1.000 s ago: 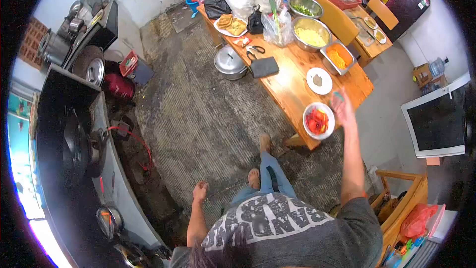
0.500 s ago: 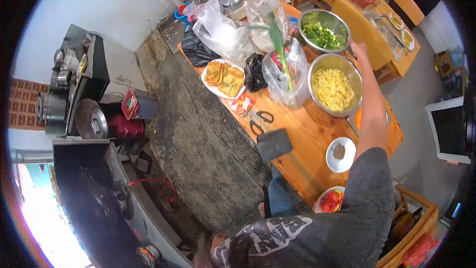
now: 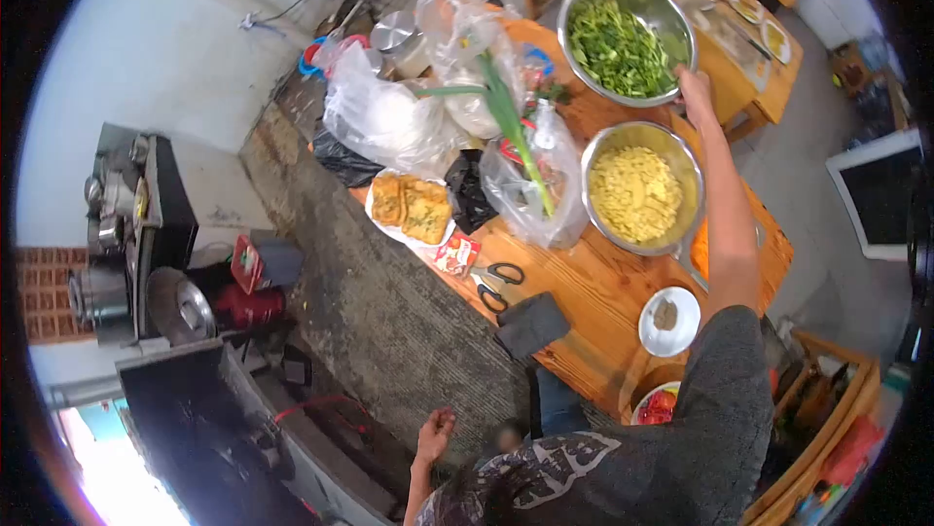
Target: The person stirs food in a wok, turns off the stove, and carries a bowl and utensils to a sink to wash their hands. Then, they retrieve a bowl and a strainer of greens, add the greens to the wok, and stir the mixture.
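Note:
My right hand [image 3: 694,96] is closed on the near right rim of a steel bowl [image 3: 574,73] of chopped green leaves [image 3: 618,44]. The bowl appears raised above the far end of the wooden table and tilted towards me. Just below it stands a second steel bowl [image 3: 698,197] of yellow diced food [image 3: 637,193], under my outstretched forearm. My left hand [image 3: 435,435] hangs over the floor by my side, fingers loosely curled and holding nothing visible.
The wooden table [image 3: 603,331] carries plastic bags [image 3: 389,127], a leek [image 3: 511,122], a plate of fried slices [image 3: 413,210], scissors [image 3: 496,283], a dark cloth-like item [image 3: 533,324] and a small powder plate [image 3: 671,336]. Another table [image 3: 730,73] stands behind. A stove [image 3: 185,409] is at left.
The bowl of greens looks larger and nearer, with my right hand still on its rim. My left hand, blurred low before, now shows clearly further up. The whole view has shifted slightly.

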The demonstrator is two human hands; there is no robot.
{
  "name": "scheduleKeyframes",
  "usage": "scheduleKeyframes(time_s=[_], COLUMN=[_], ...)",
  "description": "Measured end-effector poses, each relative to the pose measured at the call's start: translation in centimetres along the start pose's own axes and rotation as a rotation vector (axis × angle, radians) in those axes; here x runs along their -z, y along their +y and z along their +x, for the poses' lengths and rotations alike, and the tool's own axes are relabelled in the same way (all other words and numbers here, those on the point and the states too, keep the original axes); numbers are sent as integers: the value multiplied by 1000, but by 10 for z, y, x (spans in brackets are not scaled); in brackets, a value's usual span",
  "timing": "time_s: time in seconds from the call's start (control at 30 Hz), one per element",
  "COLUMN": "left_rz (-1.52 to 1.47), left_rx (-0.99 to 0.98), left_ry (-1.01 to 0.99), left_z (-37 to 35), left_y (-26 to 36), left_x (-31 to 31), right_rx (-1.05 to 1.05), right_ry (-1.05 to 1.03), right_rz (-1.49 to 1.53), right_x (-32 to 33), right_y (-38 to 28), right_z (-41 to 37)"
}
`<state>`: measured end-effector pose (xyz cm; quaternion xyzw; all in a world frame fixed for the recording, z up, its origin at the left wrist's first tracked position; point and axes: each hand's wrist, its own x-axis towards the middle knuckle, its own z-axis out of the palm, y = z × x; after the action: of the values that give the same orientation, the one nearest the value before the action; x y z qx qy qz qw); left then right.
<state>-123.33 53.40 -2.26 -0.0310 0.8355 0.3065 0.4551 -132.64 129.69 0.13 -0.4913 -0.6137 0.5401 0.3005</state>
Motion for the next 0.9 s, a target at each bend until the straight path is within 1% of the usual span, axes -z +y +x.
scheduleKeyframes(time_s=[0.07,0.1,0.13,0.17,0.2,0.23,0.3,0.33,0.37,0.4,0.43,0.5,0.57,0.63,0.7,0.73,0.77,0.8,0.83,0.87,0.9], left_rz=[-79,-85,-91,-183,-275,-321,-391,-420,-427,-468,-491,-368,-296,-326,-462,-447,-372,-298,-277,-157,62], left_rx=[-38,-169,-300,-378,-455,-511,-613,-658,-755,-799,-797,-739,-549,-362,-199,-145,-122,-99,-86,-139,-252], left_ry=[-53,-54,-57,-139,-227,-307,-490,-597,-715,-851,-912,-957,-1001,-1065,-1162,-1239,-1249,-1258,-1243,-1275,-1219], left_z=[1,11,22,30,38,29,-9,-28,-47,-65,-92,-110,-138,-158,-182,-189,-198,-208,-156,-177,-220], left_y=[51,58,64,76,94,127,187,203,209,208,200,150,103,57,19,1,-16,-33,-29,-36,-42], left_x=[3,1,1,0,-3,-7,-23,-36,-53,-70,-88,-123,-158,-191,-223,-238,-250,-262,-280,-288,-294], right_rx=[80,124,126,95,114,127,117,81,37,10,-22,-76,-208,-304,-84,18,58,90,158,118,58], right_ry=[-24,-31,-119,-85,-73,-61,-63,-92,-123,-132,-91,9,112,149,377,487,653,815,929,894,825], right_rz=[6,12,20,-57,-36,-14,5,26,50,47,58,85,63,105,-372,-612,-719,-835,-962,-791,-699], right_x=[31,49,68,87,104,119,157,175,194,213,231,263,291,316,344,354,363,375,358,371,392], right_y=[-32,-51,-67,-74,-81,-84,-74,-74,-70,-53,-37,-6,21,57,98,112,101,74,90,102,104], right_z=[-40,-67,-98,-126,-163,-206,-288,-340,-391,-435,-482,-580,-672,-743,-810,-842,-870,-895,-856,-885,-920])
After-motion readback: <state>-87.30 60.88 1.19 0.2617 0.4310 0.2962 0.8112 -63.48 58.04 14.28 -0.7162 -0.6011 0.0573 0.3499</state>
